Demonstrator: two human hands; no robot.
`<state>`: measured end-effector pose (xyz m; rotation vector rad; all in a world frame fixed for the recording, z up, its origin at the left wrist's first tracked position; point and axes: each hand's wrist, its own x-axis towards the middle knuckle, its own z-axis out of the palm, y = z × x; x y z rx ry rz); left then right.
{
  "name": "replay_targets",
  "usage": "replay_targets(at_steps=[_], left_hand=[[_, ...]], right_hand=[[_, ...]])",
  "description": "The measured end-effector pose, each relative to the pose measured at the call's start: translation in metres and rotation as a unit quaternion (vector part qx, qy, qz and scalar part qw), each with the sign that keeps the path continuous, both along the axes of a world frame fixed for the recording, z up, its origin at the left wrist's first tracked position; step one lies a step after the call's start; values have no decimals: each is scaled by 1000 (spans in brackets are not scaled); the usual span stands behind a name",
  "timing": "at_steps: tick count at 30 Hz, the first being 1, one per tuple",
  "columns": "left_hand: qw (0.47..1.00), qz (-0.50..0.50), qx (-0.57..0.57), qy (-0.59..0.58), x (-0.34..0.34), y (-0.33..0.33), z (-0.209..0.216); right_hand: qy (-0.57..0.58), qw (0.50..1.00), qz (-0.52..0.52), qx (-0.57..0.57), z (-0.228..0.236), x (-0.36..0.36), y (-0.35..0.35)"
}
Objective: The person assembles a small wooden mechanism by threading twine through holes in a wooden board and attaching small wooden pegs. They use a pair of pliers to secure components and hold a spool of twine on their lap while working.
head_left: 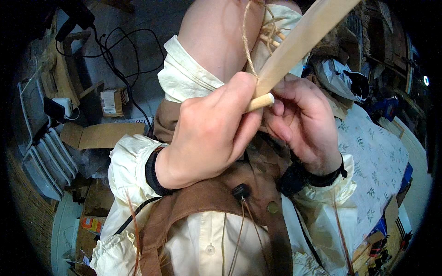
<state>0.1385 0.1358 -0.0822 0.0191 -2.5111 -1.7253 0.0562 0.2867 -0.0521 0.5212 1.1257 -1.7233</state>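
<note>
Fingers [239,94] of the left hand [205,131] clench a peg [262,102] at the slat's [304,50] lower end.
Right hand [308,117] curls just beside, grasping what I cannot tell; above, the twine loop [245,41] hangs slack, not yet drawn tight.

- Floor [154,20]: grey, visible upper left; looped black cables [109,60] lie across it.
- Left side: white barred rack [59,152]; opened brown cardboard [99,136] near it; small labelled carton [112,102] beyond.
- Right side: pale leaf-print cloth [373,161] spread out; support beneath not identifiable.
- Far right: small bright bluish-white light [426,81].
- Outer edges: dark, detail indistinct.
</note>
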Motion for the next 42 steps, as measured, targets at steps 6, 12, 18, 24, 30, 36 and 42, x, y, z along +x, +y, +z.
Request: replay_targets(at_steps=[6,12,18,24,30,36,42], left_hand=[[1000,23,15,-14,-1,0,1],[1000,22,20,-8,-2,1,2],[999,29,27,-13,-1,3,3],[1000,21,11,-7,-1,2,3],[1000,24,13,-12,-1,3,0],[999,31,17,-10,-3,4,0],[997,55,42,-29,-3,4,-1]], right_hand=[[457,860,40,224,-5,23,-13],[761,561,167,280,-13,14,2],[800,495,159,300,-15,15,-1],[783,520,143,310,-20,16,-6],[332,913,85,221,-3,15,-11],[185,968,78,151,6,4,-7],[681,640,178,307,-6,17,0]])
